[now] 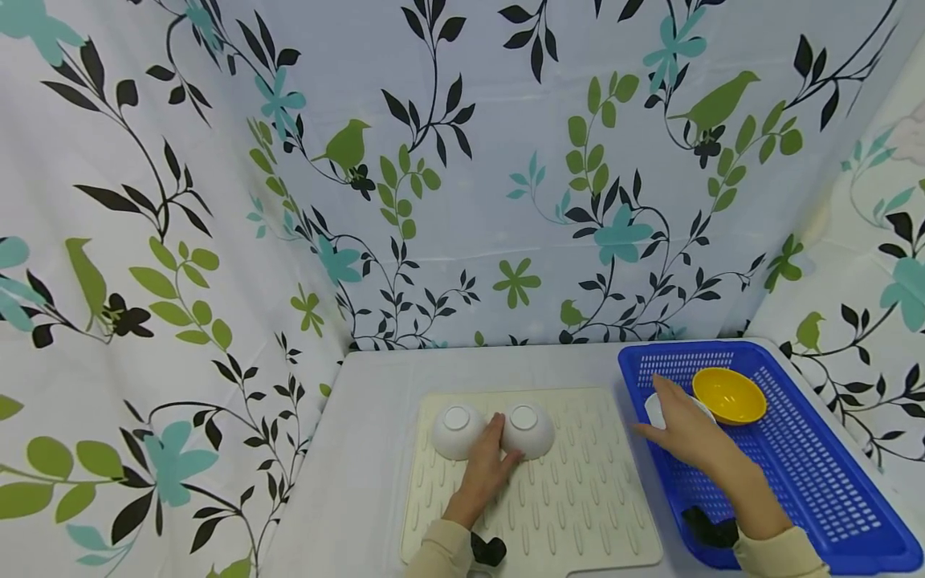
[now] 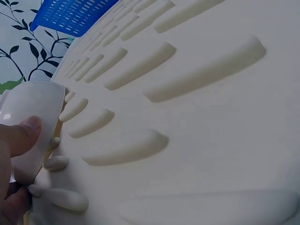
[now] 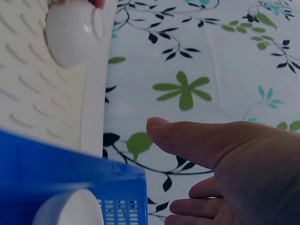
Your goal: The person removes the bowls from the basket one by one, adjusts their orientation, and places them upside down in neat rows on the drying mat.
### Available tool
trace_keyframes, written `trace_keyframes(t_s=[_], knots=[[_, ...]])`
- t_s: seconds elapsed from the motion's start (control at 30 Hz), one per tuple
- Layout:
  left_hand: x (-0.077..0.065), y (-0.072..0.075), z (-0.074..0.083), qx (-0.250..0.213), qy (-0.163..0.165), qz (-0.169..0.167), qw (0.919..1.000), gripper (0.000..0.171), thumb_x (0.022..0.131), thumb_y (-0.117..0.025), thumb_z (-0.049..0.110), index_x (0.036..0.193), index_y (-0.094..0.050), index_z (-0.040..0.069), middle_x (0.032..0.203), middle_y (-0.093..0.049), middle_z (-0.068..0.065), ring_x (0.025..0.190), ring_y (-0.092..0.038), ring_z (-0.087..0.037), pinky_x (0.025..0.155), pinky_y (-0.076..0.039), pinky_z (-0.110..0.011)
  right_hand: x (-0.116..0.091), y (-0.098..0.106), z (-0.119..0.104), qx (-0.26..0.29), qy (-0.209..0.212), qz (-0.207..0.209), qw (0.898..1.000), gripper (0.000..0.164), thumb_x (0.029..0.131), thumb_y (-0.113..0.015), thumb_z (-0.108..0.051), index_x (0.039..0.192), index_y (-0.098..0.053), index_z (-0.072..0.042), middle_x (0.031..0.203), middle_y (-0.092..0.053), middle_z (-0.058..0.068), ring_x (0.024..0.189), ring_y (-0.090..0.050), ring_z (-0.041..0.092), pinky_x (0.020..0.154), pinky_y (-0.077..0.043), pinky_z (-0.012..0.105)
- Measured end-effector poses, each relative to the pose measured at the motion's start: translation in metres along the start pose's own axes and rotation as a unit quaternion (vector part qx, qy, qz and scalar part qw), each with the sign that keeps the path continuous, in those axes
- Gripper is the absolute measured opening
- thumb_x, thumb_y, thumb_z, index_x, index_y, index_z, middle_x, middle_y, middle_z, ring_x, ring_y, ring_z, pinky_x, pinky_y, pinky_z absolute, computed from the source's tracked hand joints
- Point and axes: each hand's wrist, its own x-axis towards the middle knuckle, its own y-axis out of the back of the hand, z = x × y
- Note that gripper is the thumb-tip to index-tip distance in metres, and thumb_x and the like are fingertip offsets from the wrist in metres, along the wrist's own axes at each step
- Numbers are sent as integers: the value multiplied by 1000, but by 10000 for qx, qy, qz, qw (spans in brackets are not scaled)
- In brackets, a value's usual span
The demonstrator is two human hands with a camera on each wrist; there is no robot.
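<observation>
On a cream drying mat (image 1: 578,482) two white bowls stand upside down side by side. My left hand (image 1: 486,466) holds the right-hand bowl (image 1: 533,433), thumb on its near side and fingers at its left. The left-hand bowl (image 1: 451,433) is just beside those fingers. In the left wrist view the thumb lies against the bowl's wall (image 2: 40,101). My right hand (image 1: 690,433), thumb spread and holding nothing, is over a blue basket (image 1: 831,474). Partly hidden by it in the head view is another white bowl (image 1: 654,412), which appears apart from the hand in the right wrist view (image 3: 77,211).
A yellow bowl (image 1: 730,393) sits in the far part of the basket, right of the white one. The basket stands to the right of the mat on a white table (image 1: 361,449). Patterned curtains (image 1: 470,201) enclose the back and sides.
</observation>
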Motion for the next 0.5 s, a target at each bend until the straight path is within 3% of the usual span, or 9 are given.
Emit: trace_keyframes(t_s=[0.23,0.37,0.5], knots=[[2,2,1,0,158,-80,9998,70,86,-68,26,142,-36,0,146,-41,-18,136,-40,-29,112,-38,-42,10,6,43,-274,-80,-394,9988,107,67,-83,-29,139,-18,18,141,-24,42,126,-26,57,103,-24,71],[2,3,2,-120,132,-62,9998,70,85,-69,24,142,-36,-1,146,-41,-19,135,-41,-30,111,-39,-43,17,2,59,-475,-24,-572,9972,120,55,-88,-35,139,-20,18,141,-23,42,126,-24,58,103,-22,72],[1,4,2,-95,138,-71,9998,70,85,-69,23,142,-36,-1,146,-41,-19,135,-41,-30,110,-39,-43,25,-5,73,-687,-73,-757,9947,128,50,-88,-44,139,-20,17,142,-21,43,128,-19,59,103,-16,74]])
